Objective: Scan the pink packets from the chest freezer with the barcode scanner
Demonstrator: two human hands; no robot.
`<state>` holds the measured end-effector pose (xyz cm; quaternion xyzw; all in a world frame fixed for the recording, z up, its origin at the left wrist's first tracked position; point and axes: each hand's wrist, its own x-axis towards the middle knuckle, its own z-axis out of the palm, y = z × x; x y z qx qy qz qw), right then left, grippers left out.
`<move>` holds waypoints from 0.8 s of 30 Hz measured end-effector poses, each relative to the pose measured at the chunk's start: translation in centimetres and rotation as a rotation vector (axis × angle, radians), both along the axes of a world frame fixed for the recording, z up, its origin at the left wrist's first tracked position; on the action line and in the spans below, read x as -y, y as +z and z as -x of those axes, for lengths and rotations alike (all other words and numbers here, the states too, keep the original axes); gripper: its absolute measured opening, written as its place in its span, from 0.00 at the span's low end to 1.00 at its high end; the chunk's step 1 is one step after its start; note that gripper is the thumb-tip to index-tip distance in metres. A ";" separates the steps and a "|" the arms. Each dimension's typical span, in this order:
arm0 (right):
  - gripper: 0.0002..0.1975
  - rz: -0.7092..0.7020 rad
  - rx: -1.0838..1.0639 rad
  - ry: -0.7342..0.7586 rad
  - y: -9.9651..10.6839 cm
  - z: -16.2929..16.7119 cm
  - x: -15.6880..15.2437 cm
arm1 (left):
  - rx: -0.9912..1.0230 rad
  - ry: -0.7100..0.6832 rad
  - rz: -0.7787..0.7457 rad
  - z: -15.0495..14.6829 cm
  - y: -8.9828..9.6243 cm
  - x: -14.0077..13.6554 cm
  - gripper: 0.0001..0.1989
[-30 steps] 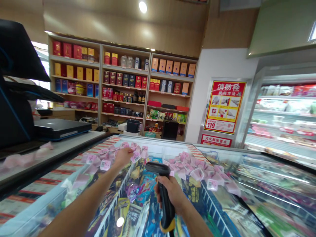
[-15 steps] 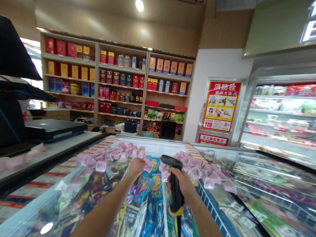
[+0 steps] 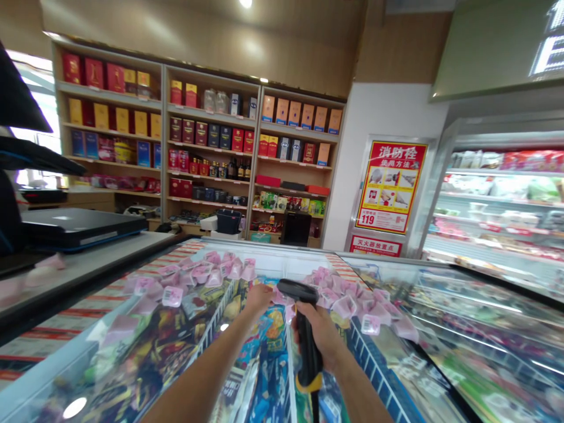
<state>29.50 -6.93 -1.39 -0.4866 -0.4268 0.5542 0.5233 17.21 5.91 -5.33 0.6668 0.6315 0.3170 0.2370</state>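
Note:
My right hand [image 3: 324,330] is wrapped round the handle of a black and yellow barcode scanner [image 3: 308,343], its head pointing left. To its left, my left hand [image 3: 259,298] pinches a small pink pack [image 3: 278,296], partly hidden behind the scanner head; in the earlier view it shows a white barcode label. Both hands are above the glass-topped chest freezer [image 3: 286,264]. More pink packs lie in a heap at the left [image 3: 207,270] and another at the right [image 3: 348,294] on the freezer top. Colourful bags [image 3: 268,346] show below my hands.
On the left a counter [image 3: 127,249] carries a black flat device [image 3: 83,226]. Shelves of boxed goods [image 3: 211,132] line the back wall. A fire hydrant sign [image 3: 391,187] hangs beside them. A lit open fridge [image 3: 497,202] stands at the right.
My left hand has moved right with the pink pack, close to the scanner head. The scanner has shifted slightly left. The whole view has turned a little.

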 end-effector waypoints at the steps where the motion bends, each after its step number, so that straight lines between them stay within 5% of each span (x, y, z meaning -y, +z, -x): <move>1: 0.16 0.006 0.004 0.002 -0.1 0.0 0.0 | -0.027 0.002 -0.017 0.7 0.1 -0.1 0.09; 8: 0.16 0.004 0.007 -0.017 -0.2 0.6 0.2 | -0.346 0.213 -0.191 9.6 1.3 -1.7 0.20; 11: 0.16 0.003 0.014 0.005 -0.2 0.8 0.2 | -0.477 0.201 -0.209 12.1 1.3 -2.5 0.22; 24: 0.15 0.029 0.050 0.016 -0.5 1.7 0.1 | -0.700 0.056 -0.242 12.8 1.4 -3.3 0.18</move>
